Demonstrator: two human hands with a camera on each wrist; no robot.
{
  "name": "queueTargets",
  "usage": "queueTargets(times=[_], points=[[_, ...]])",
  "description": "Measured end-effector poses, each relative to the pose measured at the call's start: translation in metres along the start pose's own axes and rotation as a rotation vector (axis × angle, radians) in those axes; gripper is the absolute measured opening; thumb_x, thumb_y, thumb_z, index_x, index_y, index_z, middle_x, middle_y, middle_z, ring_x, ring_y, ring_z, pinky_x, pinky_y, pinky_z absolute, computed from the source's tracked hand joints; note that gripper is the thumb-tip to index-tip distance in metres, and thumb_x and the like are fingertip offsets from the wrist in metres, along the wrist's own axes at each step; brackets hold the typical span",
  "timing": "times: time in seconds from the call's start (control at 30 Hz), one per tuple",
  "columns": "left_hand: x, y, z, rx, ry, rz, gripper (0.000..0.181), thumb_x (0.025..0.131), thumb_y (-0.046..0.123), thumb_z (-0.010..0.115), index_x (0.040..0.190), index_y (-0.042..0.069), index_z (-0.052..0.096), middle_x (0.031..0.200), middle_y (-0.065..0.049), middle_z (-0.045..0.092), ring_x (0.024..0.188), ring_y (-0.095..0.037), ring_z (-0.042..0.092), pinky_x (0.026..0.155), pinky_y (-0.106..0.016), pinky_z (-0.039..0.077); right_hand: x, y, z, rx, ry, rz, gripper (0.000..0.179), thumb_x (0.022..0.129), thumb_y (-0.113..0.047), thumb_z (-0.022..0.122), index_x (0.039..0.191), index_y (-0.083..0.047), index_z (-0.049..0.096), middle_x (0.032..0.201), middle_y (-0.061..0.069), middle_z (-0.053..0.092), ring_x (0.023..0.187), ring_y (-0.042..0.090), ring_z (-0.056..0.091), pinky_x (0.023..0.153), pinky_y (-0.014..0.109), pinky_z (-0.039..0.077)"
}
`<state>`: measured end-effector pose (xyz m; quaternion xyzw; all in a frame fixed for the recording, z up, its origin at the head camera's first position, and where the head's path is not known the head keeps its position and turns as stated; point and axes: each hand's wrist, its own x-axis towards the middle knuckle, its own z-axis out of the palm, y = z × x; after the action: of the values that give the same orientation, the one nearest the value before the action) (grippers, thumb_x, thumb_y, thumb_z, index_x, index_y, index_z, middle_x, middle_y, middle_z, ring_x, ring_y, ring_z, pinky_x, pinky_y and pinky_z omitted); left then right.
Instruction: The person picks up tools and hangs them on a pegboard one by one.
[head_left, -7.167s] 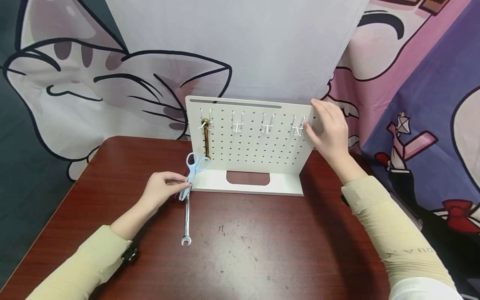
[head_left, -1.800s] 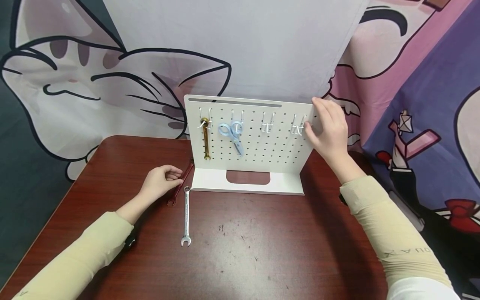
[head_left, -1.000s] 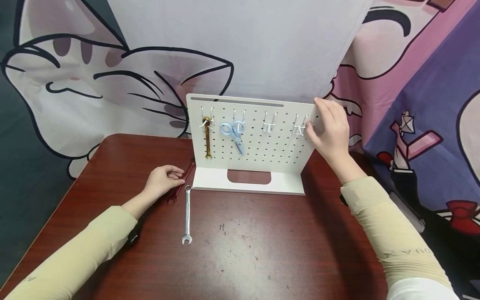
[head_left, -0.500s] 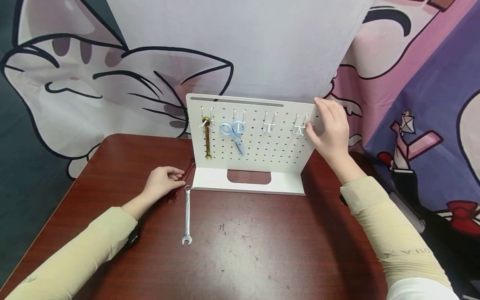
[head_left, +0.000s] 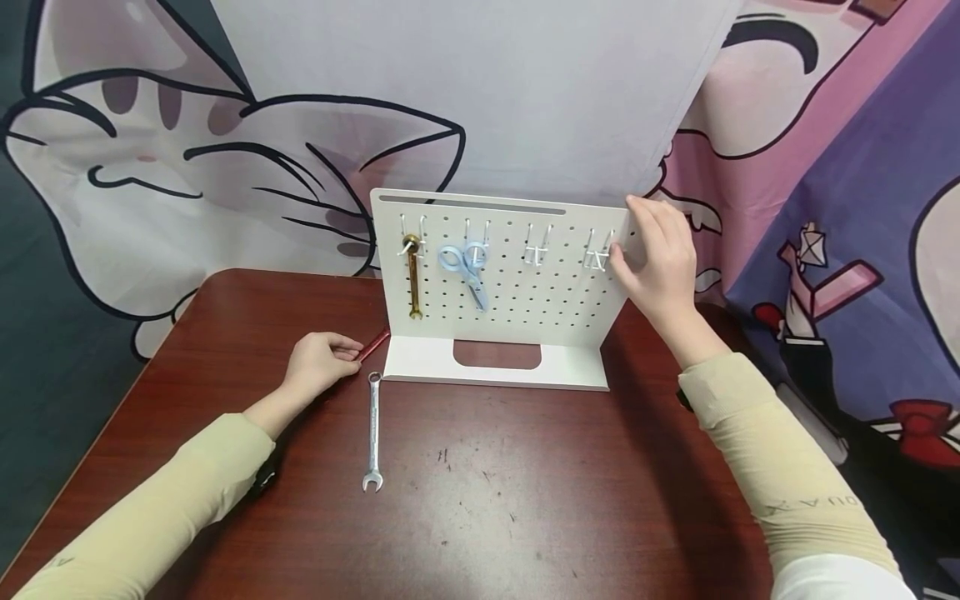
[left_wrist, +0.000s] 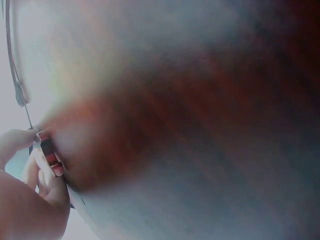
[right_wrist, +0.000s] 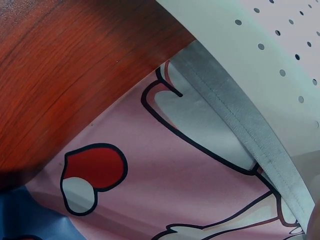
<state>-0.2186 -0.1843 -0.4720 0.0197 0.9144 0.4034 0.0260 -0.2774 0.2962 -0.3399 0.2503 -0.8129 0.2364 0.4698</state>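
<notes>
My left hand (head_left: 321, 363) pinches a red wrench (head_left: 375, 342) just left of the pegboard's base; the hand hides part of it. In the left wrist view, one end of the wrench (left_wrist: 51, 156) shows between thumb and fingers. A silver combination wrench (head_left: 373, 433) lies on the table close by. My right hand (head_left: 663, 258) grips the upper right edge of the white pegboard (head_left: 525, 308). On its hooks hang a gold wrench (head_left: 414, 279) at the far left and light-blue scissors (head_left: 470, 271) beside it.
Two double hooks on the right, a middle hook (head_left: 536, 253) and an outer hook (head_left: 597, 257), hold nothing. The pegboard stands on the brown wooden table (head_left: 525, 500). Patterned cloth (head_left: 300, 192) hangs behind it.
The light-blue scissors went from my left hand to the second hook. My left hand then reached the red wrench, which has now turned and shifted in its grasp. The right hand stays put.
</notes>
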Motion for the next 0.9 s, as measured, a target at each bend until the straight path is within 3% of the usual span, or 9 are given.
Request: queueTargets(times=[0.27, 0.43, 0.63, 0.9], points=[[-0.0015, 0.0007, -0.0016, -0.041, -0.024, -0.029, 0.028, 0.085, 0.000, 0.078, 0.111, -0.009, 0.078, 0.105, -0.026, 0.080, 0.098, -0.033, 0.080, 0.068, -0.006, 0.050, -0.0001, -0.0002, 0.0003, 0.005, -0.003, -0.001, 0.051, 0.087, -0.010, 0.069, 0.137, 0.001, 0.067, 0.133, 0.023, 0.070, 0.126, 0.045, 0.060, 0.119, 0.046, 0.044], [0.0002, -0.0006, -0.0023, -0.099, -0.035, -0.055, 0.029, 0.085, 0.000, 0.079, 0.112, -0.010, 0.077, 0.105, -0.025, 0.080, 0.088, -0.017, 0.080, 0.068, -0.006, 0.051, 0.0000, -0.0003, -0.0001, -0.001, 0.001, -0.003, 0.051, 0.087, -0.010, 0.069, 0.137, 0.001, 0.067, 0.132, 0.023, 0.070, 0.125, 0.045, 0.060, 0.118, 0.047, 0.044], [0.0001, 0.0001, -0.0038, -0.103, -0.039, -0.070, 0.028, 0.087, 0.004, 0.080, 0.111, -0.010, 0.078, 0.104, -0.023, 0.081, 0.077, 0.007, 0.067, 0.071, -0.006, 0.049, 0.0004, 0.0001, -0.0011, 0.001, 0.005, -0.007, 0.051, 0.087, -0.010, 0.070, 0.137, 0.001, 0.067, 0.132, 0.023, 0.070, 0.125, 0.046, 0.060, 0.118, 0.047, 0.044], [-0.0023, -0.0019, -0.0093, -0.087, -0.069, -0.101, 0.028, 0.089, 0.010, 0.080, 0.112, -0.008, 0.078, 0.098, -0.017, 0.083, 0.078, 0.005, 0.070, 0.085, -0.018, 0.050, -0.0003, -0.0002, -0.0025, -0.006, -0.013, -0.008, 0.051, 0.088, -0.010, 0.068, 0.138, 0.001, 0.066, 0.133, 0.024, 0.069, 0.127, 0.046, 0.060, 0.120, 0.047, 0.043]])
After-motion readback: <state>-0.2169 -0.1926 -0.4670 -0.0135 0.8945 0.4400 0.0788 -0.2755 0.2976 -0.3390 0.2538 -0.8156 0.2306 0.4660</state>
